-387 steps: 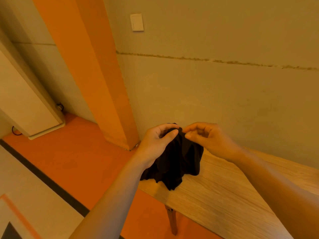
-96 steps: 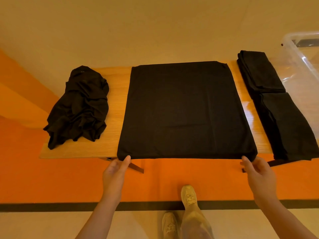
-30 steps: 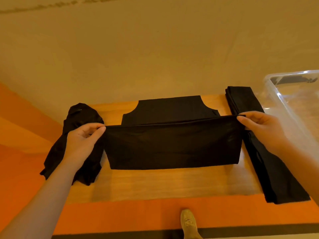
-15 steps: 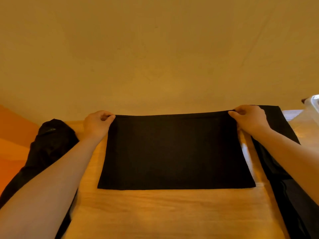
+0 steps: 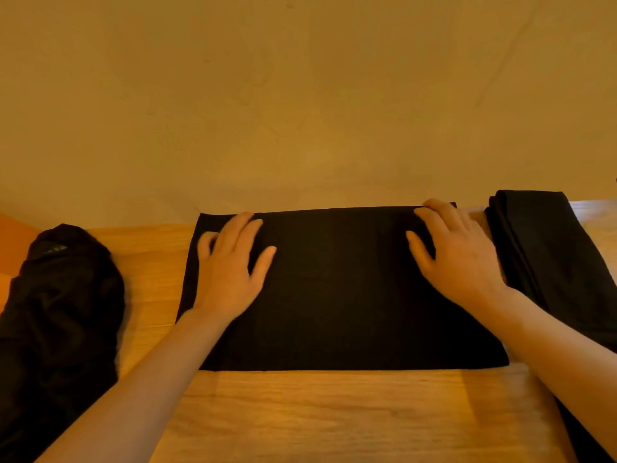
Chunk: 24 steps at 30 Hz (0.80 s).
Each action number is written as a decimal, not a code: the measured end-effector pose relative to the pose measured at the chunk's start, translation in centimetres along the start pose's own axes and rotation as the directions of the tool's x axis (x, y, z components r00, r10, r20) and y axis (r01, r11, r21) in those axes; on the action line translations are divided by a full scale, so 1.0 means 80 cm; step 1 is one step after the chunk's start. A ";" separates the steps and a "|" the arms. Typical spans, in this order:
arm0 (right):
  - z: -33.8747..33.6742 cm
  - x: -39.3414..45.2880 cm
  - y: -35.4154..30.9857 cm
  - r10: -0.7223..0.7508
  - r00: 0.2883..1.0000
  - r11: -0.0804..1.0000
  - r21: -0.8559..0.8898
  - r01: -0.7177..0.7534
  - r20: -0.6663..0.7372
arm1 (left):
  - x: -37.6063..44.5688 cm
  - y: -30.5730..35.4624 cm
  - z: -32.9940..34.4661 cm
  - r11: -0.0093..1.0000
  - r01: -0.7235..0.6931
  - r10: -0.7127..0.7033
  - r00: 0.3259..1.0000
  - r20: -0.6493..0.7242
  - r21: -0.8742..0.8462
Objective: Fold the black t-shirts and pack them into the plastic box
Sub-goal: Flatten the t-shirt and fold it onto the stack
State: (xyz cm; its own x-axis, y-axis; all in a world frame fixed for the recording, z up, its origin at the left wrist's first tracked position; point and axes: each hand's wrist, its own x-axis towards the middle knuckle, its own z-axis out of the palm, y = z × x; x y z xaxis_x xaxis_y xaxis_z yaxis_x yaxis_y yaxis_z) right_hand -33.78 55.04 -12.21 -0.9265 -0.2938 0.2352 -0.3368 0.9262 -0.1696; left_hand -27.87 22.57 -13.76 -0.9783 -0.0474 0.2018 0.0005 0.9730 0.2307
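A black t-shirt [image 5: 337, 295], folded in half into a wide rectangle, lies flat in the middle of the wooden table [image 5: 334, 416]. My left hand [image 5: 230, 272] rests flat on its left part, fingers spread. On the shirt's right part lies my right hand [image 5: 454, 255], also flat with straight fingers near the far edge. A crumpled pile of black t-shirts [image 5: 56, 315] sits at the table's left end. Folded black t-shirts [image 5: 547, 248] lie at the right, running toward the near right corner. The plastic box is out of view.
A plain beige wall [image 5: 300, 95] rises right behind the table's far edge. A strip of orange floor [image 5: 13, 228] shows at the far left. Bare wood lies between the folded shirt and the table's near edge.
Both hands have let go of the shirt's far corners and now lie flat on the cloth. The bottom half was folded up over the top half just before.
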 end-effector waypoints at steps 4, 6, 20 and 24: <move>0.013 -0.016 -0.012 -0.010 0.992 1.000 0.021 0.007 0.125 | -0.014 0.004 0.007 1.000 0.012 -0.009 0.994 0.112 -0.024; 0.020 -0.023 -0.010 0.023 0.979 0.999 0.040 -0.032 0.203 | -0.020 -0.003 0.007 0.999 0.025 -0.029 0.989 0.147 0.028; 0.000 -0.055 -0.005 0.085 0.986 0.996 -0.008 -0.085 0.145 | -0.057 -0.019 -0.008 0.991 0.099 -0.112 0.983 0.148 0.094; -0.006 -0.114 -0.034 0.015 0.966 0.998 0.055 -0.030 0.256 | -0.112 -0.002 -0.017 0.997 -0.040 0.029 0.989 0.148 0.073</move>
State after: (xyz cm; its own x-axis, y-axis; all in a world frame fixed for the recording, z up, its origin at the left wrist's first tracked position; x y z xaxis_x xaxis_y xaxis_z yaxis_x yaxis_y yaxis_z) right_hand -24.29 55.30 -13.44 -0.9435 -0.3308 -0.0205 -0.3176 0.9201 -0.2292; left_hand -18.84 22.49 -14.31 -0.9978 0.0145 0.0655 0.0244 0.9880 0.1527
